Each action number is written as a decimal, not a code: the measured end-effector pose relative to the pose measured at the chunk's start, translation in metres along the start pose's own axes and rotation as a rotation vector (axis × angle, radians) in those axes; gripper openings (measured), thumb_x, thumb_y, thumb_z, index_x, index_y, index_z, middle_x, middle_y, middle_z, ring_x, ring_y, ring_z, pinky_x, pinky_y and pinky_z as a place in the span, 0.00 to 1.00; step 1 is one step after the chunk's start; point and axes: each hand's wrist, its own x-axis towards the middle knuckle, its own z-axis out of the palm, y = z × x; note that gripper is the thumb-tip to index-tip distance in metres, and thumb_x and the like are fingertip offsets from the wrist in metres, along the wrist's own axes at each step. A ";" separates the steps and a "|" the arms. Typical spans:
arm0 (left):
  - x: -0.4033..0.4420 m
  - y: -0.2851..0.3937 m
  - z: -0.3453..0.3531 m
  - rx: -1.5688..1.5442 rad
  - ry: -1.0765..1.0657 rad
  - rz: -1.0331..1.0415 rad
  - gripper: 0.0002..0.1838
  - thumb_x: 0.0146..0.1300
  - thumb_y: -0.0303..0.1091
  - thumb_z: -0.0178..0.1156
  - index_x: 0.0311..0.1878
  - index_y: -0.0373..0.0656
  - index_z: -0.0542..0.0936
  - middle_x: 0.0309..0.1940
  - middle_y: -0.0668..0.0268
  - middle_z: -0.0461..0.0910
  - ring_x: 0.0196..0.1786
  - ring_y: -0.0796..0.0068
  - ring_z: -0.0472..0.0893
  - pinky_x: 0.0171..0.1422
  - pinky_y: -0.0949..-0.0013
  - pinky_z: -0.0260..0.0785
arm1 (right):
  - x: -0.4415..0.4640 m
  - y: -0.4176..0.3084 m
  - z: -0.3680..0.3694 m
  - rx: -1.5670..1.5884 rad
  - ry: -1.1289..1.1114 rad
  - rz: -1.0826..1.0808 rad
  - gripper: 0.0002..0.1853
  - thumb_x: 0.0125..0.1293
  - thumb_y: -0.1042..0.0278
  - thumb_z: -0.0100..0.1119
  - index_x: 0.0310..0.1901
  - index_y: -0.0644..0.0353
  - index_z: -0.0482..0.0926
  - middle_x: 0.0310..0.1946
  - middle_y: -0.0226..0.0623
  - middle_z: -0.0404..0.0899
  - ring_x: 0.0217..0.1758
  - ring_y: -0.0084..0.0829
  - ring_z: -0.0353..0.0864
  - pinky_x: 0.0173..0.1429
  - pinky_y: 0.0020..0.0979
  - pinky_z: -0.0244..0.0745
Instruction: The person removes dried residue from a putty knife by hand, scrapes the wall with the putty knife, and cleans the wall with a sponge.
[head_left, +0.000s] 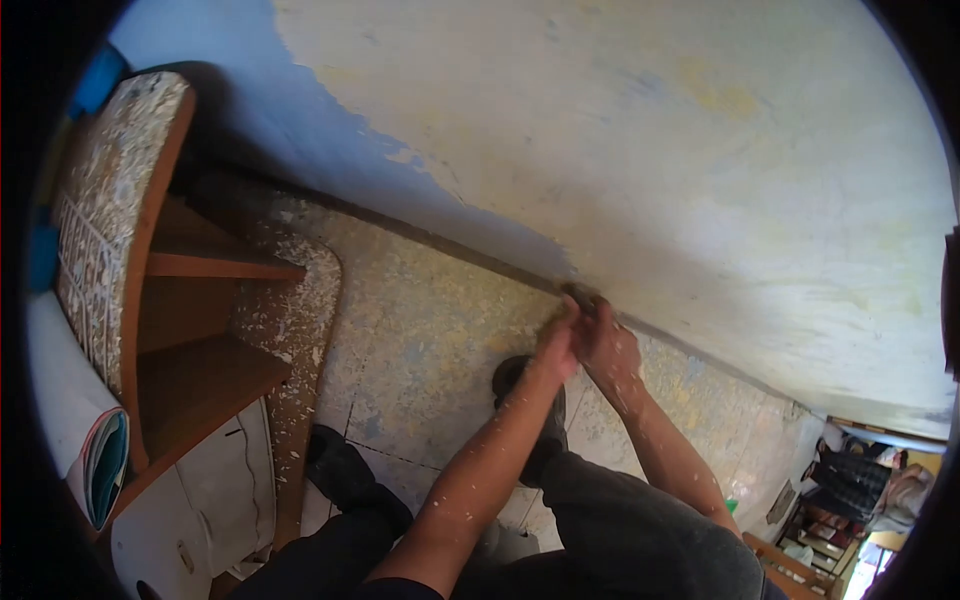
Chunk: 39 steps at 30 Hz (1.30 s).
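My left hand [558,342] and my right hand [607,348] are close together at the foot of the wall [600,130]. Fingers on both hands are curled around a small dark tool [580,294], mostly covered by them, so its kind is unclear. It meets the wall just above the floor, by the lower end of the blue paint [340,130]. That paint has a ragged edge, and the wall to its right is bare, pale and patchy. Paint flakes stick to both forearms.
A wooden shelf unit [215,262] covered in flakes stands at left, with a rolled booklet [105,468] near it. Flakes litter the tiled floor [400,330]. My dark shoes [345,465] are below the hands. Clothes [850,480] and a wooden chair [785,560] show at lower right.
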 end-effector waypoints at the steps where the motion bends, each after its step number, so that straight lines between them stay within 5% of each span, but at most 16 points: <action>1: 0.001 0.010 -0.003 0.003 -0.016 0.030 0.17 0.62 0.49 0.59 0.43 0.46 0.76 0.31 0.71 0.78 0.34 0.78 0.78 0.39 0.72 0.74 | 0.005 -0.010 0.003 -0.004 -0.005 0.014 0.28 0.57 0.56 0.58 0.56 0.58 0.61 0.32 0.53 0.80 0.30 0.52 0.81 0.29 0.47 0.76; 3: -0.008 0.038 0.006 -0.011 -0.053 0.074 0.18 0.62 0.49 0.58 0.43 0.45 0.76 0.32 0.71 0.78 0.35 0.78 0.78 0.41 0.71 0.74 | 0.023 -0.032 0.007 -0.123 -0.137 0.000 0.26 0.58 0.56 0.57 0.54 0.59 0.62 0.33 0.51 0.81 0.29 0.51 0.81 0.29 0.47 0.76; 7: -0.021 0.029 0.014 0.098 0.013 0.102 0.17 0.64 0.48 0.57 0.45 0.43 0.76 0.34 0.70 0.78 0.36 0.77 0.78 0.43 0.71 0.72 | 0.007 -0.030 0.006 0.015 -0.015 -0.046 0.23 0.59 0.58 0.57 0.52 0.58 0.63 0.33 0.50 0.81 0.30 0.51 0.82 0.30 0.47 0.76; 10: -0.024 -0.001 0.021 0.272 0.061 0.068 0.20 0.59 0.50 0.61 0.45 0.45 0.75 0.35 0.72 0.77 0.35 0.79 0.77 0.41 0.75 0.73 | -0.026 0.002 0.003 0.196 0.035 0.135 0.22 0.62 0.61 0.56 0.54 0.60 0.62 0.31 0.52 0.80 0.31 0.49 0.82 0.30 0.45 0.76; 13: -0.040 -0.009 0.033 0.413 0.073 0.062 0.17 0.62 0.49 0.59 0.44 0.46 0.76 0.32 0.73 0.76 0.33 0.80 0.75 0.37 0.76 0.70 | -0.043 0.021 -0.004 0.894 -0.195 0.289 0.21 0.69 0.58 0.51 0.57 0.57 0.60 0.26 0.29 0.73 0.20 0.19 0.70 0.23 0.24 0.68; 16: -0.048 -0.021 0.036 0.530 0.126 0.141 0.16 0.64 0.47 0.58 0.42 0.42 0.76 0.30 0.73 0.76 0.34 0.80 0.75 0.38 0.75 0.68 | -0.050 0.026 -0.022 1.098 -0.299 0.299 0.25 0.69 0.58 0.51 0.63 0.56 0.57 0.27 0.31 0.75 0.21 0.20 0.72 0.23 0.23 0.67; 19: -0.048 -0.036 0.037 0.855 0.123 0.208 0.23 0.64 0.52 0.56 0.53 0.44 0.73 0.36 0.72 0.76 0.37 0.85 0.74 0.41 0.77 0.68 | -0.052 0.062 -0.017 0.837 -0.196 0.234 0.21 0.68 0.66 0.49 0.60 0.58 0.61 0.29 0.42 0.78 0.24 0.31 0.77 0.28 0.32 0.72; 21: -0.046 -0.055 0.040 0.998 0.016 0.190 0.38 0.63 0.55 0.55 0.65 0.39 0.54 0.50 0.64 0.71 0.50 0.77 0.71 0.55 0.72 0.62 | -0.054 0.069 -0.024 0.492 -0.095 0.238 0.17 0.65 0.73 0.47 0.55 0.62 0.66 0.31 0.55 0.78 0.33 0.52 0.81 0.35 0.42 0.74; 22: -0.046 -0.066 0.042 1.067 -0.042 0.177 0.46 0.63 0.56 0.55 0.71 0.37 0.45 0.58 0.60 0.68 0.57 0.73 0.69 0.62 0.69 0.60 | -0.058 0.071 -0.028 0.490 -0.098 0.251 0.17 0.65 0.73 0.47 0.55 0.62 0.66 0.31 0.55 0.78 0.33 0.52 0.81 0.35 0.42 0.74; 23: -0.045 -0.075 0.044 1.061 -0.095 0.181 0.42 0.66 0.51 0.52 0.73 0.44 0.42 0.62 0.53 0.66 0.63 0.62 0.67 0.65 0.62 0.58 | -0.059 0.074 -0.031 0.383 -0.030 0.161 0.15 0.65 0.72 0.47 0.54 0.62 0.66 0.31 0.55 0.78 0.34 0.55 0.79 0.35 0.44 0.73; 31: -0.029 -0.095 0.048 0.892 -0.084 0.290 0.39 0.68 0.51 0.49 0.72 0.42 0.45 0.54 0.53 0.73 0.59 0.60 0.72 0.62 0.63 0.61 | -0.055 0.088 -0.019 0.140 0.018 0.078 0.10 0.65 0.63 0.49 0.43 0.60 0.67 0.24 0.56 0.77 0.29 0.59 0.77 0.31 0.49 0.71; 33: -0.038 -0.085 0.059 1.000 -0.005 0.268 0.35 0.68 0.51 0.51 0.69 0.39 0.53 0.49 0.64 0.74 0.51 0.76 0.70 0.58 0.73 0.61 | -0.048 0.085 -0.018 0.149 0.004 0.069 0.11 0.65 0.63 0.50 0.43 0.60 0.67 0.24 0.55 0.77 0.29 0.59 0.77 0.31 0.49 0.71; 36: -0.032 -0.086 0.052 1.089 0.166 0.344 0.32 0.67 0.51 0.53 0.64 0.37 0.62 0.43 0.65 0.77 0.46 0.75 0.73 0.55 0.73 0.63 | -0.035 0.079 -0.020 0.242 0.014 -0.102 0.12 0.65 0.61 0.49 0.44 0.59 0.67 0.27 0.56 0.78 0.31 0.60 0.77 0.34 0.51 0.71; 39: -0.029 -0.078 0.054 0.945 0.182 0.428 0.25 0.67 0.50 0.53 0.56 0.37 0.70 0.42 0.65 0.78 0.45 0.76 0.74 0.53 0.72 0.64 | -0.026 0.062 -0.020 0.184 -0.162 0.117 0.14 0.66 0.56 0.44 0.46 0.56 0.66 0.32 0.59 0.78 0.37 0.61 0.76 0.39 0.54 0.69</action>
